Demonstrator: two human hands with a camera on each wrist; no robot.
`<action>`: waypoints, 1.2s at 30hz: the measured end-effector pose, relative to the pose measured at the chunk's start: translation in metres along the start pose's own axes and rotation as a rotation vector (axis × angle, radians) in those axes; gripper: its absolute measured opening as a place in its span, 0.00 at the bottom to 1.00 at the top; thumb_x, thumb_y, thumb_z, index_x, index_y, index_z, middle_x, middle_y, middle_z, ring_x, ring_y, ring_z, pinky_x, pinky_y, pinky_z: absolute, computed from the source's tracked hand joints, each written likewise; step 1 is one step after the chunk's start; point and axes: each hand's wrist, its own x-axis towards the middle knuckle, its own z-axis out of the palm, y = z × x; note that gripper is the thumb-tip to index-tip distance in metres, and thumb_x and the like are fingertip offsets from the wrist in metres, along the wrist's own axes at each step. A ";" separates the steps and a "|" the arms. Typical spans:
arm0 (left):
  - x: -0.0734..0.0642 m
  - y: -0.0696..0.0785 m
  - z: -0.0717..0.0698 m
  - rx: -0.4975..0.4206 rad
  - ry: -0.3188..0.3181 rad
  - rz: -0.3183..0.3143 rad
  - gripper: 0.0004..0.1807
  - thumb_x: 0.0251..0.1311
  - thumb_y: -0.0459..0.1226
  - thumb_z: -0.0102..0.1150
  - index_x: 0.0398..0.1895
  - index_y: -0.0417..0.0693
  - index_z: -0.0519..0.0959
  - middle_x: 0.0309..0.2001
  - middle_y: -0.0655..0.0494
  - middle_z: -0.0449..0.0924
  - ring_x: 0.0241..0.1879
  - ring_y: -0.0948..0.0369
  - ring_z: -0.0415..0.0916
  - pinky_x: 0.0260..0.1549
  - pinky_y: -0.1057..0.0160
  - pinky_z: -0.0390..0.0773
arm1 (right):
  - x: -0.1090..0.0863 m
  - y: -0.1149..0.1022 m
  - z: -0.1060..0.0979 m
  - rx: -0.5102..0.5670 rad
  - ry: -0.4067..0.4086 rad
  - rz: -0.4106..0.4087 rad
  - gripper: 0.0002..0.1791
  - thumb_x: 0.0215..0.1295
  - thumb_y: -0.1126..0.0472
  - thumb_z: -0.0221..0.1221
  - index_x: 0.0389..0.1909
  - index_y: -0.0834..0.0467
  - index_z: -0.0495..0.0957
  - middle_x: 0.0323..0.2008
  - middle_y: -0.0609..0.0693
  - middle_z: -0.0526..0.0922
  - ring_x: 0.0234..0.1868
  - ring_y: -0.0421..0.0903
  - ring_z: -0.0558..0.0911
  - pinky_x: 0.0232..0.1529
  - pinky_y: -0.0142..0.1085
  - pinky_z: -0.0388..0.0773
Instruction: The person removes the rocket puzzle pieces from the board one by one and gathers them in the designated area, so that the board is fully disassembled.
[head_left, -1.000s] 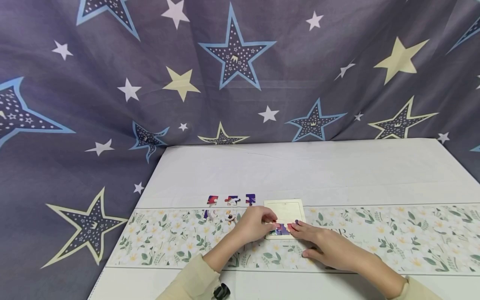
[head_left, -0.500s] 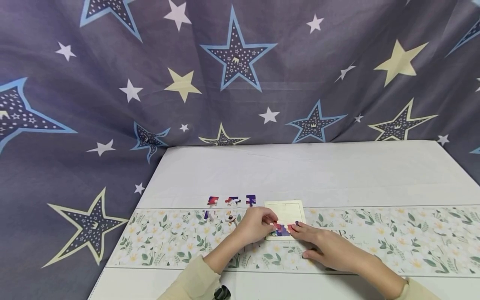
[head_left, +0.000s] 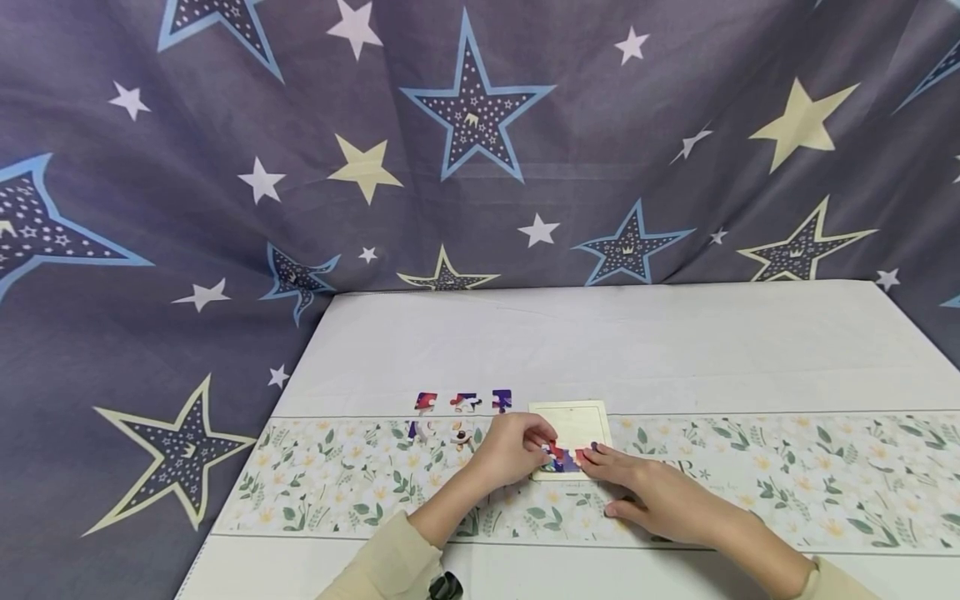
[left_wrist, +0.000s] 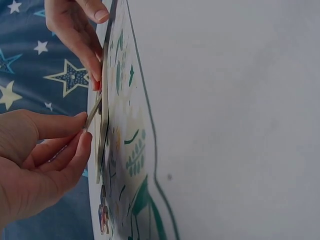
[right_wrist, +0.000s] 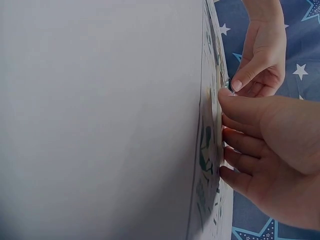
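Note:
A pale square puzzle tray (head_left: pixel 566 413) lies flat on the table, with purple and red jigsaw pieces (head_left: pixel 567 463) along its near edge. At the tray's left side my left hand (head_left: pixel 510 450) pinches a jigsaw piece (left_wrist: pixel 92 116) between thumb and fingertips. In the left wrist view that piece is tilted, its lower edge against the tray. My right hand (head_left: pixel 660 496) lies at the tray's near right corner, fingers extended, fingertips on the pieces there. The fingers partly hide the pieces in the tray.
Several loose jigsaw pieces (head_left: pixel 467 403) lie left of the tray in two rows. A floral printed band (head_left: pixel 337 475) crosses the white tabletop (head_left: pixel 600 342). A star-patterned cloth (head_left: pixel 480 217) hangs behind and to the left. Something black (head_left: pixel 446 586) sits by the left sleeve.
The piece in my left hand has tipped slightly, showing more of its red face at the tray's left side. Both hands stay in nearly the same place.

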 end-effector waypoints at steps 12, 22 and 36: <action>0.001 0.001 0.001 -0.069 0.007 -0.029 0.11 0.47 0.25 0.68 0.36 0.38 0.83 0.33 0.46 0.85 0.30 0.62 0.82 0.30 0.76 0.78 | -0.002 0.001 -0.001 0.006 0.011 -0.037 0.30 0.65 0.52 0.59 0.67 0.52 0.67 0.69 0.50 0.68 0.69 0.54 0.69 0.56 0.47 0.77; 0.000 0.001 0.001 -0.048 0.017 -0.029 0.05 0.48 0.28 0.69 0.29 0.43 0.85 0.26 0.50 0.85 0.23 0.69 0.76 0.24 0.74 0.75 | -0.002 0.001 0.000 -0.001 0.026 -0.042 0.30 0.65 0.51 0.59 0.67 0.53 0.69 0.69 0.50 0.69 0.68 0.55 0.70 0.54 0.47 0.78; 0.002 -0.003 -0.006 -0.070 0.023 -0.042 0.05 0.49 0.29 0.69 0.31 0.44 0.85 0.28 0.50 0.85 0.26 0.68 0.77 0.28 0.74 0.77 | -0.002 0.001 0.000 0.012 0.019 -0.042 0.30 0.64 0.50 0.59 0.66 0.53 0.69 0.69 0.52 0.69 0.68 0.56 0.70 0.54 0.47 0.78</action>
